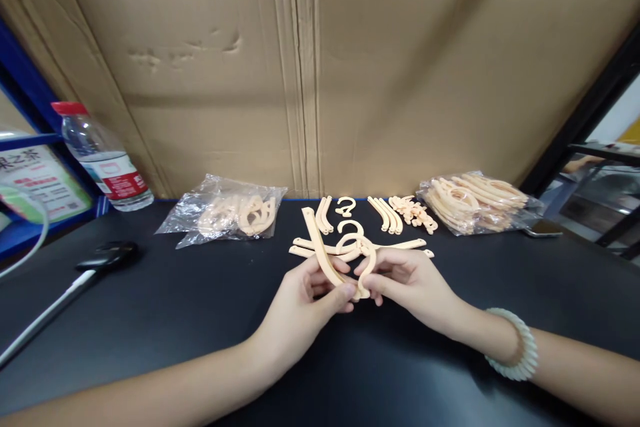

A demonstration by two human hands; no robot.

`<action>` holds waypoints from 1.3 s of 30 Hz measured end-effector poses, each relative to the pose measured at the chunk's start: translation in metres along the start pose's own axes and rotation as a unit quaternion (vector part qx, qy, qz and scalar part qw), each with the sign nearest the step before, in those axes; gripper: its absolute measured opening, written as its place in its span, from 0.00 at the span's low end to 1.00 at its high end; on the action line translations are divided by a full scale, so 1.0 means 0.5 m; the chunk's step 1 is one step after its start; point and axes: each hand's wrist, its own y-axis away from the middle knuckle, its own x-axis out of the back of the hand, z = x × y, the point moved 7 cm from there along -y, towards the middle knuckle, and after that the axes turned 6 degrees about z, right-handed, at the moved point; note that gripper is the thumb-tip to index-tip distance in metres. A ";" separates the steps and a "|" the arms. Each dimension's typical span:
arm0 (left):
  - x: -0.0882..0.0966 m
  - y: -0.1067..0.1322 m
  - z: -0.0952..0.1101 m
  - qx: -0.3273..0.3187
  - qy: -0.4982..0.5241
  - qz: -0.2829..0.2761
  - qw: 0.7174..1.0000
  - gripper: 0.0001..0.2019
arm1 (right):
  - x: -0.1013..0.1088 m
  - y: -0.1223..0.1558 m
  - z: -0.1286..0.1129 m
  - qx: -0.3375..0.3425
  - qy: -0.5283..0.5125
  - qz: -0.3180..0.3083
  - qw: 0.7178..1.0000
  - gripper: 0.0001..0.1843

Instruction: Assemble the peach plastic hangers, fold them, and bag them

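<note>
My left hand (313,297) pinches the lower end of a cream plastic hanger arm (320,247), which slants up and to the left. Between thumb and fingers, my right hand (400,277) grips a curved hanger hook (370,264) of the same colour. The base of the hook meets the arm's lower end between my fingertips; whether they are joined I cannot tell. Just behind my hands lie hangers (405,245) with their arms spread. Farther back are loose hanger arms (325,216), a loose hook (346,204), more arms (385,215) and a pile of small parts (414,212).
Clear bags of hanger parts lie at the back left (235,214) and back right (470,200). A red-capped water bottle (107,160) stands far left, near a black device (107,257) with a white cable. Cardboard (375,80) walls off the back of the black table (190,320).
</note>
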 end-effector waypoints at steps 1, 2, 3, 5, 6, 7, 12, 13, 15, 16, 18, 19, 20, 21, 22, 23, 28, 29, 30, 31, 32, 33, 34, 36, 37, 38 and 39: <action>0.002 -0.001 0.000 0.005 0.007 0.007 1.000 0.11 | 0.007 -0.002 -0.006 0.012 0.023 0.005 1.000 0.08; 0.005 -0.003 0.000 0.009 0.016 0.015 1.000 0.11 | 0.017 -0.005 -0.014 0.029 0.057 0.014 0.998 0.08; 0.007 -0.004 0.001 0.011 0.022 0.020 0.999 0.12 | 0.032 -0.011 -0.023 0.049 0.097 0.029 0.994 0.09; 0.009 -0.005 0.002 0.013 0.030 0.027 0.999 0.12 | 0.072 -0.027 -0.040 0.089 0.173 0.081 0.977 0.12; 0.010 -0.005 0.003 0.011 0.033 0.029 0.999 0.11 | 0.095 -0.038 -0.045 0.102 0.203 0.111 0.968 0.13; 0.011 -0.005 0.003 0.008 0.034 0.029 0.999 0.11 | 0.118 -0.048 -0.049 0.113 0.227 0.135 0.958 0.13; 0.016 -0.005 -0.002 0.007 0.055 0.031 0.998 0.12 | 0.164 -0.092 -0.035 0.187 0.445 0.083 0.872 0.09; 0.017 -0.006 -0.003 0.009 0.060 0.033 0.998 0.12 | 0.165 -0.096 -0.026 0.201 0.480 0.062 0.852 0.09; 0.018 -0.006 -0.006 0.015 0.066 0.036 0.997 0.13 | 0.167 -0.100 -0.005 0.215 0.524 0.030 0.824 0.11; 0.019 -0.007 -0.007 0.017 0.066 0.036 0.997 0.13 | 0.167 -0.101 0.005 0.218 0.537 0.018 0.815 0.11; 0.018 -0.006 -0.007 0.020 0.065 0.036 0.997 0.14 | 0.168 -0.103 0.020 0.218 0.547 0.008 0.808 0.12; 0.017 -0.006 -0.007 0.021 0.065 0.035 0.997 0.14 | 0.169 -0.105 0.025 0.216 0.544 0.009 0.811 0.13; 0.017 -0.005 -0.006 0.021 0.065 0.034 0.997 0.14 | 0.171 -0.107 0.029 0.213 0.539 0.012 0.815 0.13; 0.016 -0.005 -0.005 0.021 0.067 0.033 0.997 0.14 | 0.172 -0.109 0.031 0.210 0.532 0.015 0.820 0.13; 0.016 -0.004 -0.004 0.021 0.068 0.033 0.997 0.14 | 0.173 -0.110 0.033 0.208 0.525 0.018 0.825 0.13; 0.016 -0.004 -0.003 0.022 0.070 0.033 0.997 0.15 | 0.174 -0.111 0.034 0.206 0.520 0.020 0.829 0.13; 0.015 -0.004 -0.002 0.023 0.076 0.028 0.996 0.16 | 0.177 -0.109 0.026 0.206 0.495 0.044 0.843 0.11; 0.016 -0.004 -0.001 0.022 0.078 0.030 0.996 0.16 | 0.179 -0.108 0.020 0.205 0.488 0.056 0.847 0.10; 0.017 -0.004 -0.002 0.022 0.079 0.032 0.996 0.16 | 0.181 -0.106 0.013 0.205 0.480 0.072 0.850 0.10; 0.018 -0.004 -0.002 0.021 0.081 0.034 0.996 0.16 | 0.182 -0.103 0.005 0.204 0.475 0.091 0.851 0.11; 0.019 -0.004 -0.002 0.021 0.082 0.034 0.996 0.16 | 0.184 -0.100 -0.003 0.200 0.464 0.114 0.855 0.12; 0.019 -0.004 -0.002 0.020 0.084 0.031 0.996 0.16 | 0.187 -0.096 -0.012 0.190 0.440 0.138 0.866 0.12; 0.019 -0.004 -0.002 0.019 0.086 0.027 0.996 0.16 | 0.190 -0.091 -0.019 0.177 0.401 0.162 0.884 0.13; 0.018 -0.003 -0.002 0.019 0.090 0.020 0.996 0.16 | 0.190 -0.077 -0.032 0.145 0.284 0.204 0.926 0.13; 0.017 -0.003 -0.003 0.020 0.092 0.019 0.995 0.17 | 0.186 -0.068 -0.037 0.131 0.221 0.217 0.942 0.14; 0.017 -0.003 -0.003 0.021 0.092 0.019 0.995 0.17 | 0.177 -0.059 -0.043 0.122 0.170 0.224 0.952 0.14; 0.017 -0.003 -0.003 0.023 0.093 0.020 0.995 0.18 | 0.166 -0.049 -0.051 0.118 0.140 0.224 0.957 0.13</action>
